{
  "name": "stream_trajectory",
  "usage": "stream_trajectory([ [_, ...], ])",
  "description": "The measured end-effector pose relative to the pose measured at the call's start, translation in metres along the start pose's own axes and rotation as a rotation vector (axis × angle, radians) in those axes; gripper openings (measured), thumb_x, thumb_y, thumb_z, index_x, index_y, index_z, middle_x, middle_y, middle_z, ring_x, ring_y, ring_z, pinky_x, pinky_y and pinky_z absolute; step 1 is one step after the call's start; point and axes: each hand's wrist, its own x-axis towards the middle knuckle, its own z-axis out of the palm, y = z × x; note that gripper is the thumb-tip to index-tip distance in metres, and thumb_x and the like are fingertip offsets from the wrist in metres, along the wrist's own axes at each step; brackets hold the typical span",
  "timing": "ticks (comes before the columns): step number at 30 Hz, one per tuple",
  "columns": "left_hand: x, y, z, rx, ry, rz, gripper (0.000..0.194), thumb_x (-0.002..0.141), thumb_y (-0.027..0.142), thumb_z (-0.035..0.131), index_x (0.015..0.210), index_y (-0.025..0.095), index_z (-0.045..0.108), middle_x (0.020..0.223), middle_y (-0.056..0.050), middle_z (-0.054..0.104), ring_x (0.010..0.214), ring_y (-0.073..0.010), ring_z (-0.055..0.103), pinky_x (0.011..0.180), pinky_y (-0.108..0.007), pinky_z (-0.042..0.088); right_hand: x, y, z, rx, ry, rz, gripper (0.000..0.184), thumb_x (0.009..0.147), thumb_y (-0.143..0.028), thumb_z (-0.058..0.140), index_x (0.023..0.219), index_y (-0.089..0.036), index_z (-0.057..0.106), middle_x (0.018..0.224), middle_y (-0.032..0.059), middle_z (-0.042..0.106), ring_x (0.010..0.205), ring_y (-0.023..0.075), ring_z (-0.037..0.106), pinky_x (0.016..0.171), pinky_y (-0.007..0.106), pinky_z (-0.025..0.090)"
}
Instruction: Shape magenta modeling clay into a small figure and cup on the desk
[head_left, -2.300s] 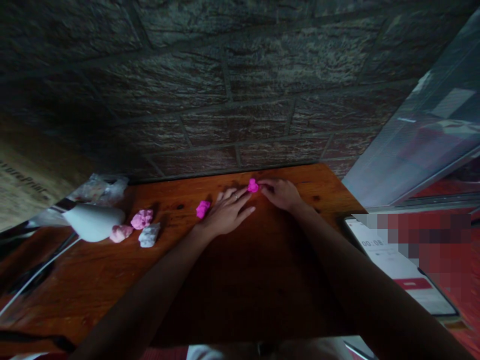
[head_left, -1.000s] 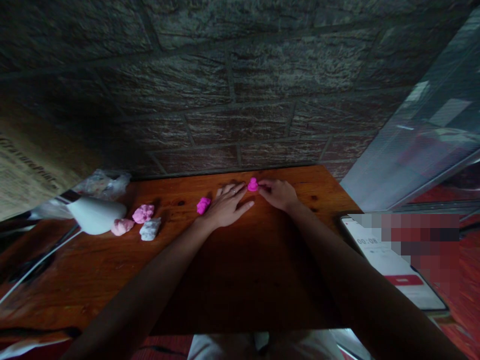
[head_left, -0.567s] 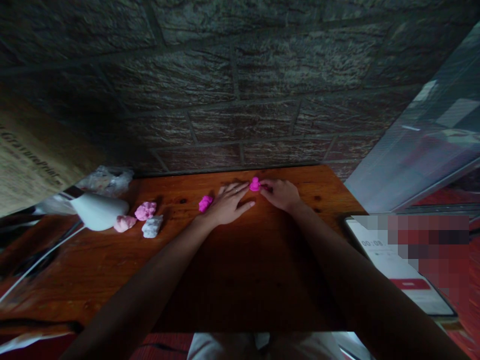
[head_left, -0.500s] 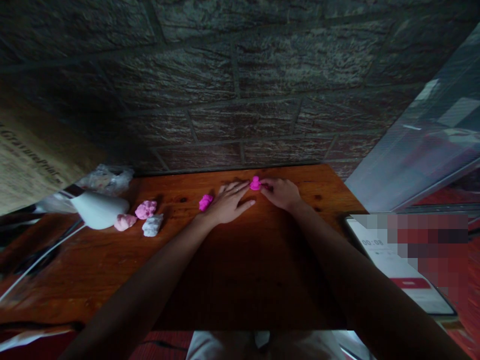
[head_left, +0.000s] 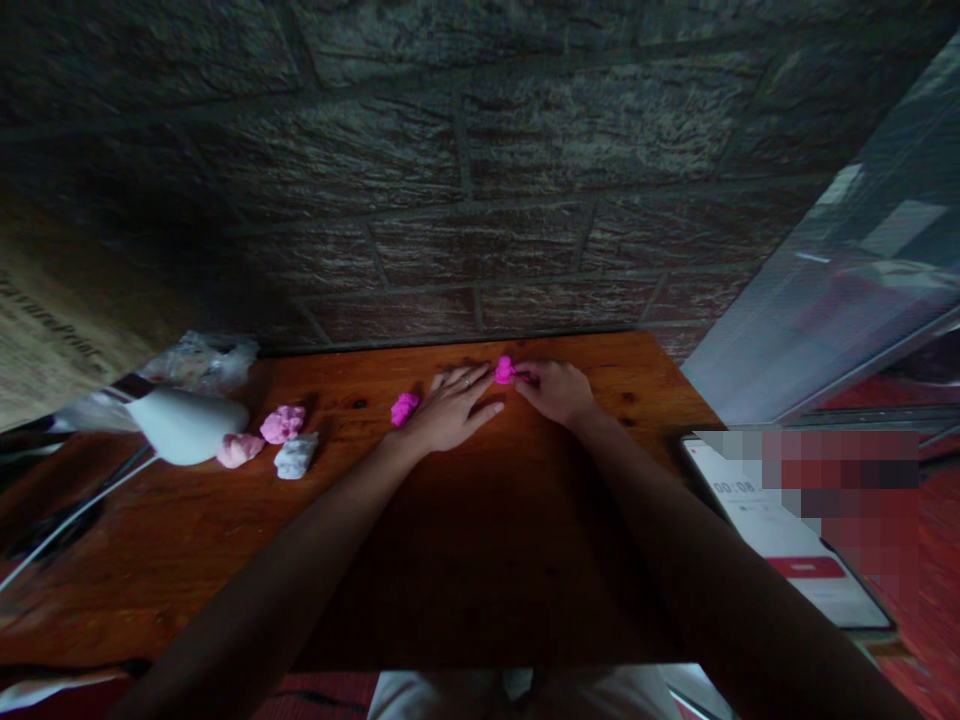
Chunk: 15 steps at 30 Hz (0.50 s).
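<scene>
A small bright pink clay figure, with a rounded top on a wider base, stands on the wooden table near the wall. My left hand lies flat with its fingers spread, fingertips beside the figure's left edge; a ring is on one finger. From the other side, my right hand pinches at the figure's right edge with thumb and forefinger. The exact grip is small and partly hidden. A loose lump of bright pink clay sits left of my left hand, close to its wrist.
Further left are a pink clay lump, a paler pink lump and a white lump, beside a white cone-shaped object with a cable. A phone lies at the right. The brick wall borders the table's back.
My right fingers have closed in slightly on the figure's right edge, and its outline there looks a little different. My left hand stays spread flat. The whole view shifts slightly.
</scene>
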Motion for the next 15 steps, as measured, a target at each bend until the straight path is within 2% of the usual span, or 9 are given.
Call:
stream_trajectory([
  [4,0.0008,0.0006,-0.0008,-0.007,-0.019,-0.015,0.065,0.105,0.056,0.032,0.156,0.016,0.041,0.165,-0.014,0.039,0.155,-0.0299,0.03,0.124,-0.049,0.024,-0.0001,0.0003,0.0022,0.004,0.019,-0.003,0.034,0.098,-0.044,0.056,0.122,-0.032,0.076,0.115,0.0039,0.08,0.103,0.0285,0.075,0.087,0.037,0.056],
  [10,0.0013,0.0,0.0008,-0.039,0.004,-0.02,0.063,0.105,0.056,0.033,0.157,0.021,0.041,0.164,-0.012,0.041,0.154,-0.03,0.032,0.123,-0.051,0.025,0.0,0.0009,0.0056,0.015,0.049,-0.011,0.032,0.098,-0.044,0.057,0.118,-0.03,0.078,0.113,0.0055,0.08,0.103,0.0293,0.075,0.085,0.037,0.055],
  [15,0.0008,-0.0024,0.0035,-0.05,0.052,-0.02,0.066,0.104,0.055,0.037,0.154,0.012,0.042,0.161,-0.017,0.045,0.151,-0.0309,0.036,0.123,-0.049,0.028,0.0021,0.0074,0.0076,0.157,0.089,-0.019,0.03,0.093,-0.041,0.065,0.117,-0.026,0.077,0.103,0.0051,0.082,0.098,0.0265,0.077,0.086,0.034,0.055],
])
